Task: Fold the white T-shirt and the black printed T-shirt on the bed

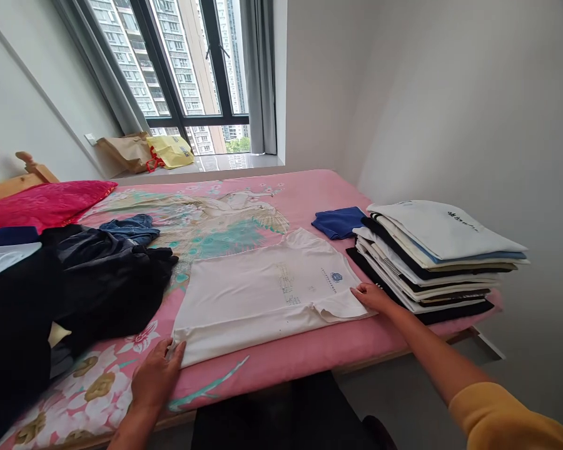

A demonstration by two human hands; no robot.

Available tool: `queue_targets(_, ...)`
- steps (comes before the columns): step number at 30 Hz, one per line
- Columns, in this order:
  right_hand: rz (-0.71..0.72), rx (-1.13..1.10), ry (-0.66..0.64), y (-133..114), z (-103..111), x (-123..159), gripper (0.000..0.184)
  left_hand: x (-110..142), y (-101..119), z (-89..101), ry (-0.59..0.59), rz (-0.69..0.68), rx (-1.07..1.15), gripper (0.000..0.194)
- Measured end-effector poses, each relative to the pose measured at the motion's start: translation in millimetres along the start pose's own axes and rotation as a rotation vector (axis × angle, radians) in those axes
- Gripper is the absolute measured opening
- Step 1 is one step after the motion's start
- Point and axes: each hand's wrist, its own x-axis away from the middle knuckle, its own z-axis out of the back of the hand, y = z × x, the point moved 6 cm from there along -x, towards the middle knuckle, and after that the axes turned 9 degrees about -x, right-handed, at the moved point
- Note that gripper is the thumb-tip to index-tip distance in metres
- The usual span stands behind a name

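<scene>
A white T-shirt (pixel 263 294) with a small blue logo lies flat on the pink floral bed sheet (pixel 309 194), folded in half lengthwise. My left hand (pixel 156 375) rests at its near-left hem corner, fingers pinching the fabric edge. My right hand (pixel 373 295) lies at the shirt's right end near the collar, fingers closed on the cloth there. A yellow sleeve covers my right forearm.
A stack of folded shirts (pixel 431 256) sits at the bed's right edge, with a folded blue cloth (pixel 340 222) behind it. A heap of dark unfolded clothes (pixel 89 281) fills the left. A red pillow (pixel 42 203) and bags on the windowsill (pixel 150 152) lie beyond.
</scene>
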Motion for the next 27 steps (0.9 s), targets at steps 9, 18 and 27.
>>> queue_targets(9, 0.116, -0.158, -0.13, -20, 6, 14, 0.037, -23, -13, -6.4, -0.24, 0.092, 0.153, 0.063)
queue_targets(18, 0.376, -0.215, -0.224, -40, 2, 15, 0.03, -48, -14, -6.5, -0.335, 0.129, 0.355, 0.05)
queue_targets(27, 0.305, -0.095, 0.109, -43, 15, 14, 0.036, -16, -11, 16.5, 0.1, 0.239, 0.525, 0.048)
